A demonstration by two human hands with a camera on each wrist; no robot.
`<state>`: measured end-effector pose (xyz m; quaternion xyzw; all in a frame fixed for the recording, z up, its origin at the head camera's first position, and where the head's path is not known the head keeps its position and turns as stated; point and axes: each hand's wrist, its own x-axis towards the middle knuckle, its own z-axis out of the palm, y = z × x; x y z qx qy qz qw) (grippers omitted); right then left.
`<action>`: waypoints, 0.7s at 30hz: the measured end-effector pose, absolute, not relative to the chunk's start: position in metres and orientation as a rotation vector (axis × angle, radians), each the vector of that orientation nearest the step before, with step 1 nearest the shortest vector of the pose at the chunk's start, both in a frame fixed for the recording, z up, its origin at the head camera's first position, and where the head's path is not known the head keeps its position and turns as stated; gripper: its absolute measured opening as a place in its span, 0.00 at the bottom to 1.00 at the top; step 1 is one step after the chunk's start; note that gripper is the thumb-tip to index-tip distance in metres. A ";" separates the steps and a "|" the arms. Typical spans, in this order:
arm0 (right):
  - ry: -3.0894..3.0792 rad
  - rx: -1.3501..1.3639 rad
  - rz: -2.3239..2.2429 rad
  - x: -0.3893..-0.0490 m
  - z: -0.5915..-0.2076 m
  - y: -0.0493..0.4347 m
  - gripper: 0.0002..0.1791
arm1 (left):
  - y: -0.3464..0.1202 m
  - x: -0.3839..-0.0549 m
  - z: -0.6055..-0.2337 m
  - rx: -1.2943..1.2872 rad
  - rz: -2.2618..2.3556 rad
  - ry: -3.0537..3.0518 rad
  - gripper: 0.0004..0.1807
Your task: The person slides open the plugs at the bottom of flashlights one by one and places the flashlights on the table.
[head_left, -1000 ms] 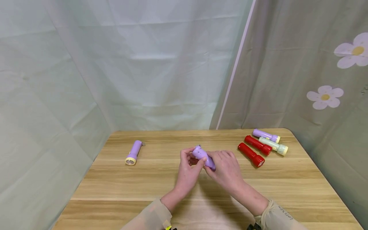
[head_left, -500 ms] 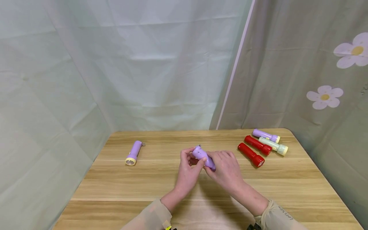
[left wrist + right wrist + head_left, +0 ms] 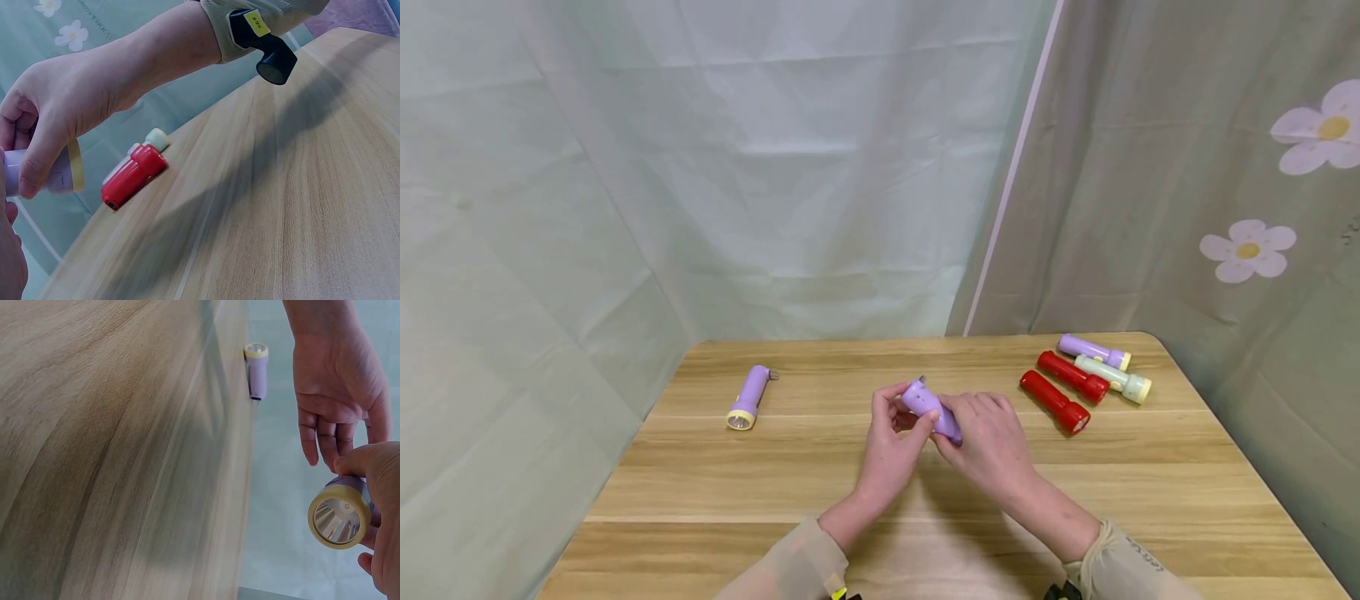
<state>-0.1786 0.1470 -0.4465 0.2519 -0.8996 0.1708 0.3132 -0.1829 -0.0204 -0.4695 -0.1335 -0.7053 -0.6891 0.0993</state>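
Both hands hold a purple flashlight (image 3: 919, 400) over the middle of the table. My left hand (image 3: 889, 454) pinches its tail end, thumb on the near side. A small dark metal bit sticks up from that end. My right hand (image 3: 994, 442) grips the head end and covers most of it in the head view. In the right wrist view the flashlight's yellow rim (image 3: 314, 526) and reflector face the camera, with the right thumb and fingers around it. The left wrist view shows the right thumb (image 3: 39, 165) pressed along the purple body behind the yellow rim.
Another purple flashlight (image 3: 751, 396) lies on the left of the wooden table (image 3: 715, 483), a small metal piece (image 3: 773, 376) at its tail. At the back right lie two red flashlights (image 3: 1054, 402), a pale green one (image 3: 1133, 388) and a purple one (image 3: 1090, 349). Curtains hang behind.
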 end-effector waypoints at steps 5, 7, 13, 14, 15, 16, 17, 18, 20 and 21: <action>-2.378 0.661 0.457 -0.179 -0.446 0.147 0.26 | -0.021 -0.183 -0.469 -0.388 -2.046 -2.098 0.29; -2.381 0.658 0.457 -0.179 -0.446 0.147 0.26 | -0.021 -0.183 -0.469 -0.383 -2.052 -2.103 0.29; -2.387 0.651 0.456 -0.179 -0.446 0.147 0.26 | -0.021 -0.183 -0.469 -0.383 -2.057 -2.110 0.29; -2.387 0.650 0.457 -0.179 -0.447 0.147 0.26 | -0.021 -0.182 -0.469 -0.383 -2.058 -2.111 0.29; -2.388 0.650 0.458 -0.179 -0.447 0.147 0.26 | -0.021 -0.182 -0.469 -0.384 -2.058 -2.111 0.29; -2.389 0.651 0.459 -0.179 -0.447 0.147 0.26 | -0.021 -0.182 -0.469 -0.384 -2.058 -2.112 0.29; -2.390 0.650 0.459 -0.179 -0.447 0.147 0.26 | -0.021 -0.182 -0.469 -0.384 -2.057 -2.114 0.29; -2.392 0.650 0.459 -0.179 -0.447 0.147 0.26 | -0.021 -0.182 -0.469 -0.384 -2.057 -2.115 0.29; -2.395 0.650 0.459 -0.178 -0.447 0.147 0.26 | -0.020 -0.183 -0.469 -0.385 -2.057 -2.115 0.29; -2.396 0.651 0.459 -0.178 -0.447 0.147 0.26 | -0.020 -0.182 -0.469 -0.385 -2.056 -2.115 0.29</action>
